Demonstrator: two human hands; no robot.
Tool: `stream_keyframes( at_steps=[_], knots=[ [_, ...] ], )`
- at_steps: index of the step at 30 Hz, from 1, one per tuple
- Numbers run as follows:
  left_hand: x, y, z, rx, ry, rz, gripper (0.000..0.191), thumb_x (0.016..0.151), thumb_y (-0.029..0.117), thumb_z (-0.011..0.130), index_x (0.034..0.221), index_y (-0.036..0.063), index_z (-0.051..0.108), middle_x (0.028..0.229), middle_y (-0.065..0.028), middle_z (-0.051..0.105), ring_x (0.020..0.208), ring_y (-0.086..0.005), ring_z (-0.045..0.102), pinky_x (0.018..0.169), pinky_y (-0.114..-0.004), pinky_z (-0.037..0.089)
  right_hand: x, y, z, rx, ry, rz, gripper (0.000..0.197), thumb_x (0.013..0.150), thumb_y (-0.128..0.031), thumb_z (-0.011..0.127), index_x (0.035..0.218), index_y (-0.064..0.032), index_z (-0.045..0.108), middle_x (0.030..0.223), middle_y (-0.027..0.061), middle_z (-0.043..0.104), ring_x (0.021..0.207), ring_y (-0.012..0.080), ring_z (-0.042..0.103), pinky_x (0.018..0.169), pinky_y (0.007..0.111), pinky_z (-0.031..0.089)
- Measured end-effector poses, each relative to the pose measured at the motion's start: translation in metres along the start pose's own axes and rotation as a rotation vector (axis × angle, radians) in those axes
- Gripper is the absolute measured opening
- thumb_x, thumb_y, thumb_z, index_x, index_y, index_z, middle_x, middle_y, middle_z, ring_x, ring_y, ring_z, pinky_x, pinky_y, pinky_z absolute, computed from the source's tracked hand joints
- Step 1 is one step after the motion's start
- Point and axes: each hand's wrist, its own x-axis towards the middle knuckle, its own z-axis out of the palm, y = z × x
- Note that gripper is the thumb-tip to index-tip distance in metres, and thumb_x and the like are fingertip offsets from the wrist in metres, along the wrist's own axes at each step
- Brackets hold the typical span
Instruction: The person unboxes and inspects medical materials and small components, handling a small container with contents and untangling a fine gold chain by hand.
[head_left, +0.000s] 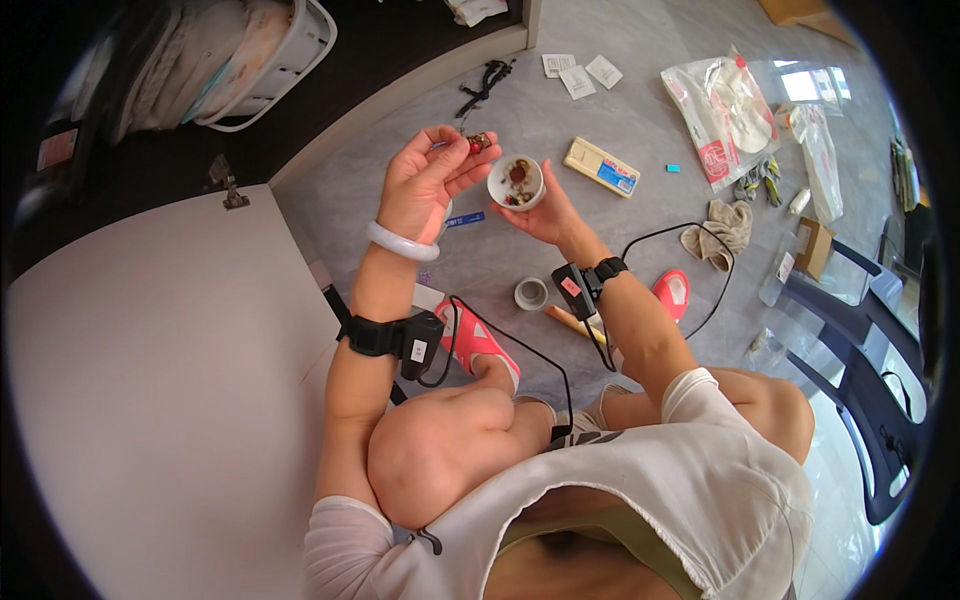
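Note:
Raised over the floor, my left hand (435, 161) pinches a small ornament with red beads (477, 144) between thumb and fingers; its exact kind is unclear. Close beside it, my right hand (546, 208) holds a small white bowl (495, 180) tilted so its inside shows. Small metallic and red pieces and a round dark red piece lie inside the bowl. A white bangle circles my left wrist, and black strapped devices with cables sit on both arms.
A cabinet door (165, 360) stands at the left. On the grey floor lie a cream plastic case (601, 166), a tape roll (532, 293), black straps (485, 88), white packets (577, 82), a plastic bag (720, 120) and a cloth (718, 232). A dark blue chair (862, 360) is at the right.

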Motion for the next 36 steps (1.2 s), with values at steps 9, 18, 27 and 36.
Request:
stream_keyframes(
  at_steps=[9,18,27,36],
  knots=[
    [-0.004,0.003,-0.002,0.089,0.078,-0.006,0.019,0.094,0.012,0.056,0.111,0.0037,0.056,0.113,-0.0165,0.064,0.103,-0.0222,0.065,0.087,-0.029,0.054,0.0,-0.012,0.0,-0.758,0.523,0.035,0.073,0.09,-0.07,0.033,0.118,-0.0084,0.059,0.103,0.0178,0.067,0.087,0.0322,0.068,0.067,0.038,0.058],
    [0.002,-0.01,-0.019,-0.068,0.061,-0.059,0.023,0.096,0.011,0.052,0.116,0.0017,0.058,0.117,-0.0152,0.063,0.108,-0.0218,0.063,0.091,-0.029,0.053,-0.031,-0.029,0.058,-1.66,0.601,-0.957,0.022,0.087,-0.025,0.065,0.097,-0.0051,0.066,0.091,0.0109,0.064,0.077,0.0199,0.062,0.065,0.031,0.049],
    [0.011,-0.035,-0.034,-0.254,0.163,-0.159,0.023,0.096,0.01,0.048,0.116,0.001,0.056,0.115,-0.0154,0.063,0.109,-0.0235,0.062,0.093,-0.033,0.052,-0.043,-0.017,0.153,-1.333,0.104,-1.103,0.014,0.084,-0.002,0.064,0.097,-0.0054,0.069,0.088,0.0072,0.061,0.072,0.015,0.058,0.062,0.027,0.048],
    [0.01,-0.04,-0.039,-0.058,0.181,-0.129,0.025,0.097,0.011,0.05,0.119,0.0003,0.054,0.113,-0.0121,0.062,0.106,-0.0205,0.062,0.095,-0.034,0.05,-0.045,-0.015,0.151,-1.612,0.133,-1.144,0.016,0.079,-0.005,0.068,0.094,-0.0089,0.07,0.088,0.0065,0.061,0.075,0.0217,0.062,0.065,0.032,0.05]
  ],
)
